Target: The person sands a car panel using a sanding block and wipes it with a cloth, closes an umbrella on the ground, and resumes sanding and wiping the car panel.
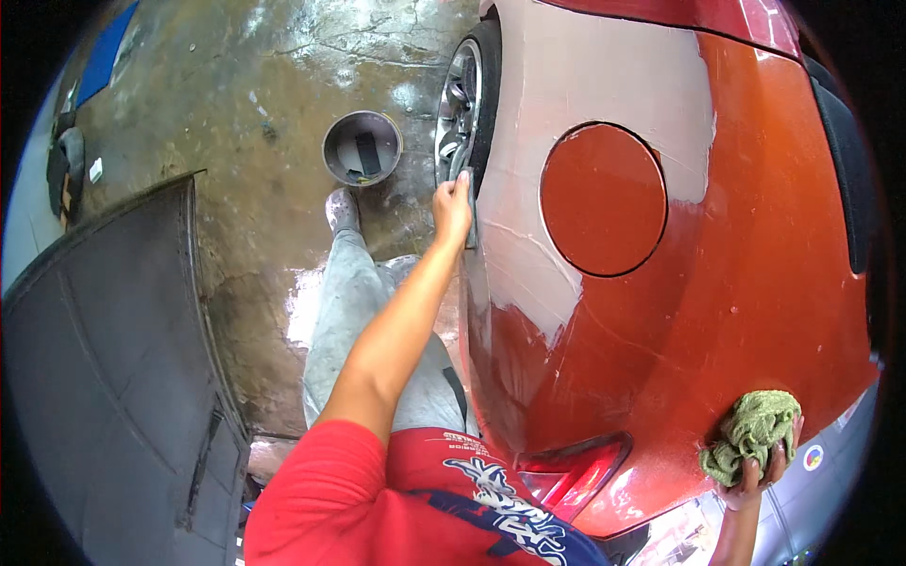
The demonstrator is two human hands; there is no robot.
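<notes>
My left hand (pixel 453 212) is closed around a flat, dark grey sanding block (pixel 471 226). It presses the block against the side of the car's fender, just behind the wheel (pixel 462 104). At the lower right, my right hand (pixel 763 479) grips a bunched green cloth (pixel 755 434) on the orange-red car body (pixel 679 349). Pale grey filler or primer (pixel 613 71) covers part of the fender, around a round fuel flap (pixel 604 200) that is closed.
A round bucket (pixel 399 141) with dark pieces inside stands on the wet concrete floor (pixel 255 104), near my foot. To the left is a large dark grey panel (pixel 104 368). The car's red tail light (pixel 580 472) lies close to my body.
</notes>
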